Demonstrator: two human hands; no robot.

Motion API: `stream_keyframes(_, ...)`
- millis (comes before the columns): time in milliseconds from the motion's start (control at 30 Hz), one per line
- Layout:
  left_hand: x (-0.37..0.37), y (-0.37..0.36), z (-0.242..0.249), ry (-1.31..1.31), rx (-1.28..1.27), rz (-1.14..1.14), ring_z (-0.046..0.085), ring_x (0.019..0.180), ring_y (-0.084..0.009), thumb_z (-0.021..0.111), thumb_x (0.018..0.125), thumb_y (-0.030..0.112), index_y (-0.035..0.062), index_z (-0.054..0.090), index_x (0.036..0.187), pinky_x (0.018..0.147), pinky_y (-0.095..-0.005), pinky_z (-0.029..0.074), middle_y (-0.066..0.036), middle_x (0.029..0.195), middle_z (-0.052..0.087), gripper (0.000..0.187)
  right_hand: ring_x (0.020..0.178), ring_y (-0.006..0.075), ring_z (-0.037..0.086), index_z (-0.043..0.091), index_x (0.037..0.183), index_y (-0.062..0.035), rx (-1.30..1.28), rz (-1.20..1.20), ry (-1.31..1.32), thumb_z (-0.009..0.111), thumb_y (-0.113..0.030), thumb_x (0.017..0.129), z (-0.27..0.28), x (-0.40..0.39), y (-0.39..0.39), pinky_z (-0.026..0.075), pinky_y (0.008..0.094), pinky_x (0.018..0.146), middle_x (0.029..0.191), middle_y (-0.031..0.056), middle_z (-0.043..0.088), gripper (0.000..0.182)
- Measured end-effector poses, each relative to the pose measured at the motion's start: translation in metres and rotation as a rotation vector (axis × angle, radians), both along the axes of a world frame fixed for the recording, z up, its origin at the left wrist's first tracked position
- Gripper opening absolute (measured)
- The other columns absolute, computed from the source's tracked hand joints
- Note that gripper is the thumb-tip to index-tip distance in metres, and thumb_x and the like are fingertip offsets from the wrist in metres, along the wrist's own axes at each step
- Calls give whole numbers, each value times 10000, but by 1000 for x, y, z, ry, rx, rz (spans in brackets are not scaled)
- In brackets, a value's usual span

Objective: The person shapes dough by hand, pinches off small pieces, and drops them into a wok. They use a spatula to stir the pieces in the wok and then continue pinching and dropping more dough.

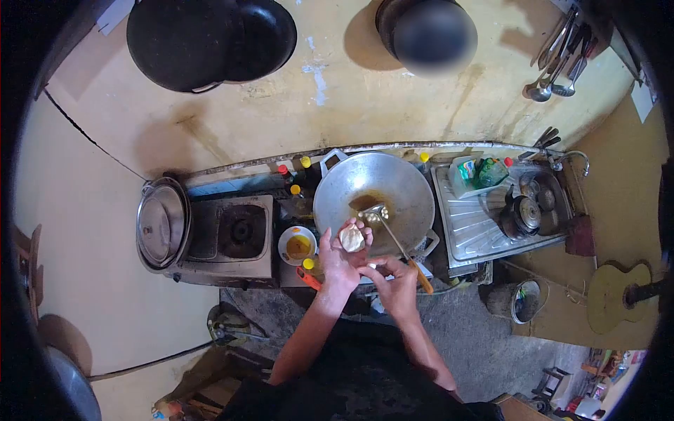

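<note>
In the palm of my left hand (338,269) rests a pale lump of dough (352,238), with the fingers curled up around it. My right hand (397,286) is just to the right, its thumb and fingers pinching a small white piece of dough (371,266). Both hands are over the near edge of a large metal wok (411,186). Brown oil lies in the bottom of the wok, along with several small pale pieces (365,216). A long-handled ladle (395,240) leans in the wok, its wooden grip towards me.
Left of the wok are a bowl of yellow liquid (298,244), bottles (286,175) and a gas stove (242,228). A red-orange handle (307,278) lies near my left wrist. On the right, a steel sink (460,224) holds a kettle (521,215); a bucket (516,302) stands below.
</note>
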State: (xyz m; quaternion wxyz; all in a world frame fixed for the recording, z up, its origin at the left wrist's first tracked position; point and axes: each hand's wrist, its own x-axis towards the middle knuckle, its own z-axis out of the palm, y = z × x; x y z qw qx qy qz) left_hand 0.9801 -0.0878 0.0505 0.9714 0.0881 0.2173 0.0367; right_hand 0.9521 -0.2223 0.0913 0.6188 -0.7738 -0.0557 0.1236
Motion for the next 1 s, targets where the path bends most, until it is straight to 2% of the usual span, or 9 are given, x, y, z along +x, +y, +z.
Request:
stream_keyframes(100, 2, -2, -10, -52, -31, -12, 604, 1032, -330, 418, 972, 462, -31, 590, 1168, 955, -432, 504, -172, 1083, 624, 558, 972, 231, 680, 734, 944, -6, -163, -9, -616, 780, -56, 763, -6, 1, 14, 516, 342, 819, 1049, 116, 722, 192)
stream_keyframes(133, 3, -2, -15, -82, -57, -11, 603, 1040, -335, 414, 971, 464, -36, 589, 1172, 969, -435, 499, -176, 1087, 624, 566, 1127, 295, 615, 730, 1039, -34, -188, 24, -576, 773, -116, 764, -9, -2, 17, 477, 396, 910, 1136, 85, 705, 290)
stream_keyframes(267, 7, 5, -15, -88, -119, 44, 595, 1064, -347, 414, 968, 466, -56, 580, 1188, 1019, -443, 471, -190, 1104, 622, 590, 1293, 340, 500, 597, 1308, -44, -291, 195, -640, 676, -196, 862, 0, -19, 10, 390, 455, 1004, 1375, 113, 578, 478)
stream_keyframes(400, 5, 5, -18, -158, -156, 16, 586, 1083, -349, 402, 971, 465, -61, 564, 1211, 1038, -450, 452, -191, 1109, 623, 600, 1371, 333, 444, 587, 1308, -15, -394, 193, -695, 649, -153, 871, -8, -11, 9, 389, 466, 1009, 1388, 133, 568, 463)
stream_keyframes(533, 8, 11, -28, -173, -189, 45, 585, 1081, -350, 398, 970, 473, -58, 550, 1237, 1040, -452, 445, -192, 1114, 623, 614, 1368, 342, 449, 583, 1312, -9, -227, 318, -707, 617, -149, 884, 0, -19, 4, 360, 486, 1056, 1379, 140, 574, 451)
stream_keyframes(600, 8, 12, -24, -196, -211, 57, 581, 1059, -343, 398, 967, 485, -59, 547, 1243, 1031, -451, 444, -187, 1109, 618, 628, 1369, 333, 451, 585, 1308, -5, -361, 285, -710, 635, -151, 876, -5, -11, -4, 362, 474, 1062, 1386, 139, 569, 459)
stream_keyframes(800, 10, 8, -22, -174, -219, 75, 566, 1043, -335, 397, 968, 491, -62, 556, 1232, 1017, -438, 451, -179, 1092, 608, 633, 1368, 353, 444, 553, 1338, -1, -279, 366, -729, 619, -138, 872, 2, -17, 8, 367, 487, 1047, 1394, 155, 556, 491)
stream_keyframes(933, 6, 10, -17, -120, -148, 89, 563, 1049, -336, 422, 963, 480, -72, 551, 1228, 1018, -444, 445, -190, 1098, 600, 626, 1376, 345, 439, 506, 1381, 6, -460, 243, -683, 598, -93, 857, -13, -9, 1, 362, 485, 1056, 1420, 176, 527, 542)
stream_keyframes(1000, 6, 7, -15, -61, -104, 87, 561, 1049, -337, 422, 963, 483, -74, 547, 1224, 1016, -448, 444, -190, 1098, 597, 628, 1373, 349, 441, 498, 1391, 3, -348, 296, -730, 595, -96, 856, -15, -5, 6, 355, 501, 1057, 1423, 176, 524, 553)
